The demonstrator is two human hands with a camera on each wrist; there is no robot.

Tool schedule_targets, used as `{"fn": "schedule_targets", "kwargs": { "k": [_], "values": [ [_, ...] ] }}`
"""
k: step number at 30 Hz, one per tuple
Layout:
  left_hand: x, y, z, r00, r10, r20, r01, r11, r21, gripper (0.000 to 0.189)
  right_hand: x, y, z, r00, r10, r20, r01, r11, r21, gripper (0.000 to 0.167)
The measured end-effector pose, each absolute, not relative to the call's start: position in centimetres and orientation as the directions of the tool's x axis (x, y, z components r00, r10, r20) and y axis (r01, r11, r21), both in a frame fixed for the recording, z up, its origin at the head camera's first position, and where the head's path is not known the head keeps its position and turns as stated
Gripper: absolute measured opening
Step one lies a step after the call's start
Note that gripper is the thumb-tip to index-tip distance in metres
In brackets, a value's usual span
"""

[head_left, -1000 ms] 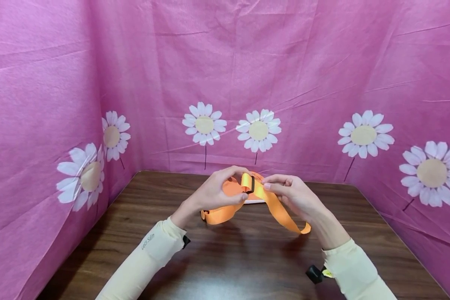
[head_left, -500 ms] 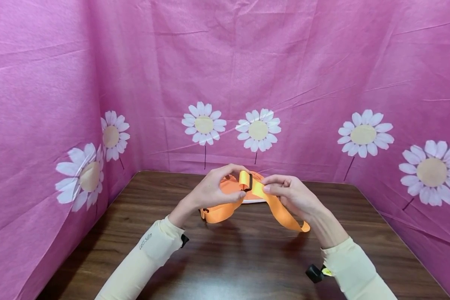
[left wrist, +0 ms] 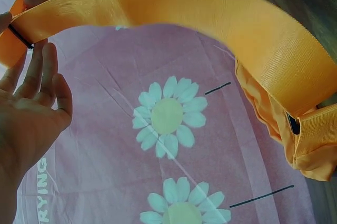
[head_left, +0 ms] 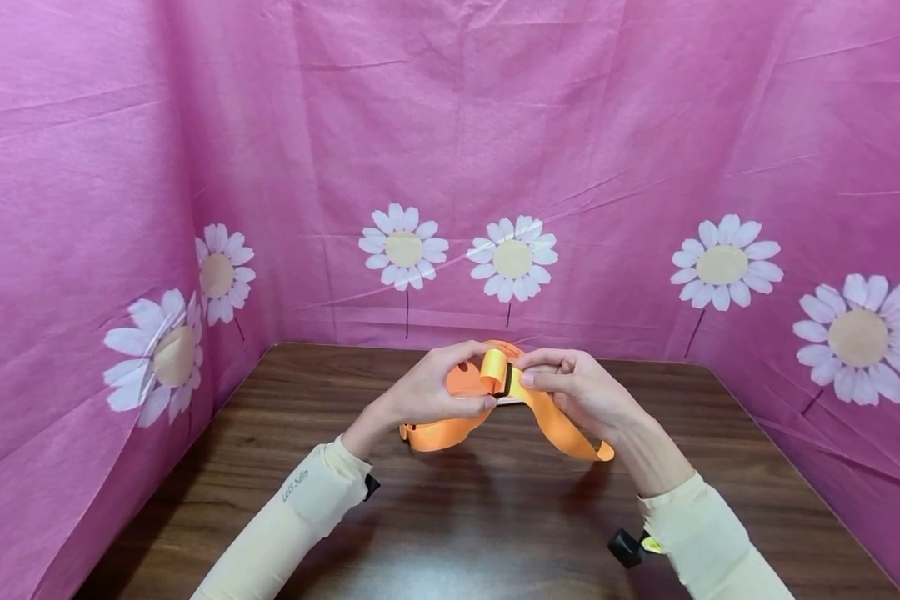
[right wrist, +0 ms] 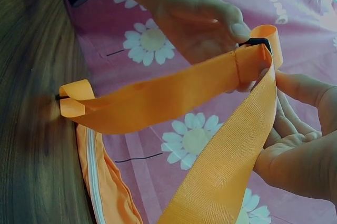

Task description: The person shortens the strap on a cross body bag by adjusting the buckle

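Observation:
An orange bag (head_left: 464,379) with a pale zipper (right wrist: 95,174) rests on the table behind the hands. Its orange webbing strap (head_left: 558,427) is raised and threaded through a black slide buckle (head_left: 507,380), where it forms a small loop (head_left: 493,367). Thumb and index finger of my left hand (head_left: 429,385) pinch the buckle from the left. My right hand (head_left: 591,390) pinches the strap just right of the buckle, and the strap hangs below it in a curve. In the left wrist view the strap (left wrist: 174,4) arches down to the bag (left wrist: 263,111), where a second black fitting (left wrist: 293,124) shows.
A dark wood table (head_left: 450,517) lies under the hands. Pink cloth (head_left: 450,125) printed with white daisies walls the back and both sides. A black device (head_left: 627,547) is worn at the right wrist.
The buckle and its loop have shifted slightly and tilted in the left hand. The right hand has moved a little left, nearer the buckle. Both grips stay the same.

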State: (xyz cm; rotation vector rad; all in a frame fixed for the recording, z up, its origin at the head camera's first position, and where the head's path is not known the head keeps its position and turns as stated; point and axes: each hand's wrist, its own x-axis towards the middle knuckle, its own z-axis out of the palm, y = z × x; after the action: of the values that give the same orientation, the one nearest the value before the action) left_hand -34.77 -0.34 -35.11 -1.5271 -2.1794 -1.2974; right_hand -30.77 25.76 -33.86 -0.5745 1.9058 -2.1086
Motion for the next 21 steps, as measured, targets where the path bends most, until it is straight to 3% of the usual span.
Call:
{"fn": "schedule_targets", "kwargs": {
  "k": [13, 21],
  "values": [
    [-34.8, 0.0, -35.2, -0.430, 0.672, 0.603, 0.885, 0.183, 0.427, 0.054, -30.1, 25.0, -33.6, -0.938, -0.323, 0.124, -0.125, -0.018, -0.992, 0.035],
    [-35.1, 0.1, -35.4, -0.418, 0.680, 0.602, 0.891, 0.177, 0.419, 0.053, -29.8, 24.5, -33.4, -0.962, -0.262, 0.081, -0.088, 0.017, -0.996, 0.039]
  ]
}}
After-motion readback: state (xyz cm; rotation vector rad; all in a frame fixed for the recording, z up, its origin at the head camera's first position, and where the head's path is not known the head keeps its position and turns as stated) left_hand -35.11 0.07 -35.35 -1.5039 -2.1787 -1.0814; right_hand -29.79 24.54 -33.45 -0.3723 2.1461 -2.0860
